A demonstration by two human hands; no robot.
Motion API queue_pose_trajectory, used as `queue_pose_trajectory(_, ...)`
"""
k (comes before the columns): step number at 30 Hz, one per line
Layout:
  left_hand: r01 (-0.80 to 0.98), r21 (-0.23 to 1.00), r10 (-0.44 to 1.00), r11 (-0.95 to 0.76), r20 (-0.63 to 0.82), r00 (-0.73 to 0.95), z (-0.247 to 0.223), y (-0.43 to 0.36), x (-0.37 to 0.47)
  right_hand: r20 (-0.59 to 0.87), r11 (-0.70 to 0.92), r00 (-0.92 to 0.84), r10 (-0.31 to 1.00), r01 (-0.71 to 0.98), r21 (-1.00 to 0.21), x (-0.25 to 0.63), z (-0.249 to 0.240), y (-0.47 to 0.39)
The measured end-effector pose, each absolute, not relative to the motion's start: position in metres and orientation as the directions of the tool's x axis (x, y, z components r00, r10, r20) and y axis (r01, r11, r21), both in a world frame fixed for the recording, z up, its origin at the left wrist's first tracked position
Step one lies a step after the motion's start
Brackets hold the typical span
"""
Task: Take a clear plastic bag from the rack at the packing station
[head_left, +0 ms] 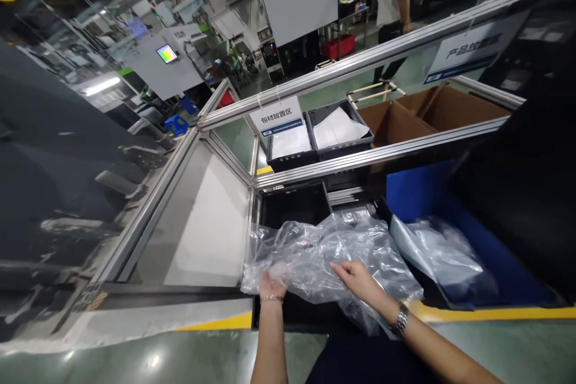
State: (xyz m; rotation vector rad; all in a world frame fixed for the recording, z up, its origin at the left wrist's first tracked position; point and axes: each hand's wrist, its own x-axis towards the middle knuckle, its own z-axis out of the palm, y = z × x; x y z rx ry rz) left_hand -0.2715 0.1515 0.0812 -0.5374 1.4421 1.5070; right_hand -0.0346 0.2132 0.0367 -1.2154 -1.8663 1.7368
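**Spreading the bag over the bin**

At lower centre, my left hand pinches the crumpled clear plastic bag at its edge; my right hand lies flat, open, on it. Next, I judge, comes pulling it open over the black plastic bin.

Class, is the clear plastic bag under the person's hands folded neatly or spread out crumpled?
Spread out and crumpled: the clear plastic bag lies wrinkled across the black bin.

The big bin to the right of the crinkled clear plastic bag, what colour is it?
The bin is bright blue, seen in the head view, beside the clear plastic bag.
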Motion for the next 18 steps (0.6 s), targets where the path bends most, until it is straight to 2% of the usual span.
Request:
queue_pose_trajectory(3,-0.862,0.47,0.267,0.189,-0.87,-0.415,0.087,0.148,-0.254,-0.316,-0.125,-0.579,0.752,0.346,-0.93,-0.032,0.039,0.211)
queue_pose_trajectory(9,-0.821,0.457,0.225,0.343,-0.888,-0.4,0.106,0.125,-0.209,-0.29,-0.089,-0.655,0.698,0.322,-0.942,-0.025,0.04,0.192)
queue_pose_trajectory(18,-0.705,0.59,0.223,0.393,-0.805,-0.549,0.118,0.104,-0.179,-0.308,-0.012,-0.753,0.581,0.37,-0.929,-0.02,0.033,0.179)
